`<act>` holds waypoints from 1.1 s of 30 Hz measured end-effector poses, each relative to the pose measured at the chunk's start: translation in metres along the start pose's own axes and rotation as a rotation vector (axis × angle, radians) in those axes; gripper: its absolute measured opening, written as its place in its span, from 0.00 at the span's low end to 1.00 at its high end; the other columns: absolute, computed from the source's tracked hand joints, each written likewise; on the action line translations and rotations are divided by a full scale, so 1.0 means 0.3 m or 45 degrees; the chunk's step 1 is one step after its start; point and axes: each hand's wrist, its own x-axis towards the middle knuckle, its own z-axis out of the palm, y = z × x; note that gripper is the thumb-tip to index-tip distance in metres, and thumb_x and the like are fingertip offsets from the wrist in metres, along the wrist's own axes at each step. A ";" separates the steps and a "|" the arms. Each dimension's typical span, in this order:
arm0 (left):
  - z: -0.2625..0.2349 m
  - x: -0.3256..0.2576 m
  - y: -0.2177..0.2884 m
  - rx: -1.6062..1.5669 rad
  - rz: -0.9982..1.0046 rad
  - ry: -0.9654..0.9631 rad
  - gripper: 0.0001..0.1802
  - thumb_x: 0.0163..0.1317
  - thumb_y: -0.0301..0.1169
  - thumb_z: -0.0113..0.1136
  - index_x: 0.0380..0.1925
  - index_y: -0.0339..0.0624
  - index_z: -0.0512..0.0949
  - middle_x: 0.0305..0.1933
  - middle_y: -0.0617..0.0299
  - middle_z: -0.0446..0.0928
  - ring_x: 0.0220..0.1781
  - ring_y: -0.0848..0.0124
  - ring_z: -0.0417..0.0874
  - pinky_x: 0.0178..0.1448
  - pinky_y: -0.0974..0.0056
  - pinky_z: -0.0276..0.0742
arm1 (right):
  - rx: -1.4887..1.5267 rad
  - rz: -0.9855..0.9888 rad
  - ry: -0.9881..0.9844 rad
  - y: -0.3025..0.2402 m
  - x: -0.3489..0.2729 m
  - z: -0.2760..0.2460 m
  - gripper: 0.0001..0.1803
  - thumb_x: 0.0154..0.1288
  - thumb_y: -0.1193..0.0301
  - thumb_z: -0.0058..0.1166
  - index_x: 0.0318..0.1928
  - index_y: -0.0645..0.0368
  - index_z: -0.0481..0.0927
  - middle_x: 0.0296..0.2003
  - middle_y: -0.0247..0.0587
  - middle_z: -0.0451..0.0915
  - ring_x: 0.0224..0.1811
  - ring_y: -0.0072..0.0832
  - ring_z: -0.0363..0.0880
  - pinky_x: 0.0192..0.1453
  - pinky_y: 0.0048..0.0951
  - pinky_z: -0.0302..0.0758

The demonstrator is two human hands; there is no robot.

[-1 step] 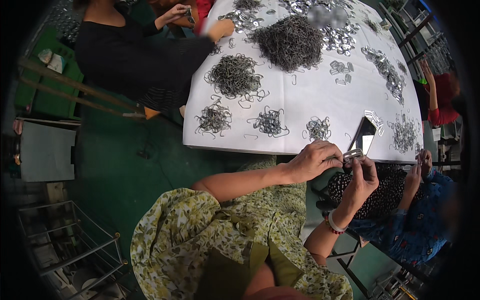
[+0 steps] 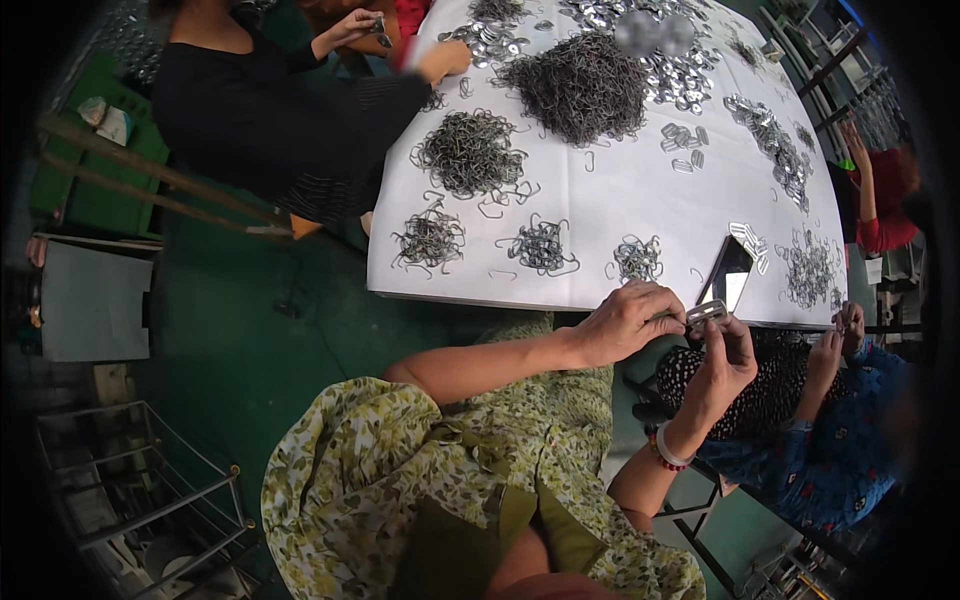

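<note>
Just beyond the near table edge, on the right side, my two hands meet. My right hand [image 2: 722, 368] pinches a small shiny slotted metal plate [image 2: 707, 311], shaped like a buckle, between thumb and fingers. My left hand [image 2: 636, 320] is closed with its fingertips at the plate's left end; whatever they grip there is hidden. Past the hands, a dark phone-like slab [image 2: 727, 272] lies on the white table, with several slotted plates [image 2: 757, 250] beside it. Small heaps of bent wire hooks [image 2: 637, 259] lie near the edge to the left.
A large dark hook pile [image 2: 583, 88] and round shiny metal pieces [image 2: 684, 80] cover the table's far part. More hooks [image 2: 808, 268] lie at the right. A co-worker in black [image 2: 270, 130] works at the left; another in blue [image 2: 835, 430] sits close on my right.
</note>
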 end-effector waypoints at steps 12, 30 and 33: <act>-0.141 0.026 -0.144 0.280 0.052 0.139 0.13 0.53 0.31 0.68 0.38 0.41 0.80 0.36 0.60 0.81 0.42 0.61 0.80 0.50 0.58 0.73 | -0.088 -0.174 0.078 0.058 -0.022 0.023 0.14 0.53 0.87 0.57 0.43 0.71 0.81 0.49 0.52 0.77 0.43 0.25 0.79 0.48 0.24 0.75; -0.952 0.312 -0.493 1.100 -0.669 0.030 0.15 0.52 0.36 0.64 0.34 0.36 0.85 0.34 0.45 0.83 0.40 0.54 0.85 0.48 0.55 0.78 | -0.111 -0.131 0.063 0.030 -0.034 -0.017 0.13 0.48 0.85 0.63 0.38 0.70 0.82 0.43 0.48 0.78 0.46 0.28 0.74 0.55 0.28 0.68; -0.950 0.277 -0.402 0.732 -0.763 -0.075 0.14 0.57 0.33 0.64 0.34 0.31 0.83 0.31 0.53 0.83 0.36 0.68 0.83 0.44 0.64 0.76 | -0.102 -0.127 0.044 0.032 -0.040 -0.019 0.13 0.48 0.85 0.63 0.38 0.70 0.82 0.43 0.48 0.78 0.46 0.29 0.74 0.56 0.30 0.67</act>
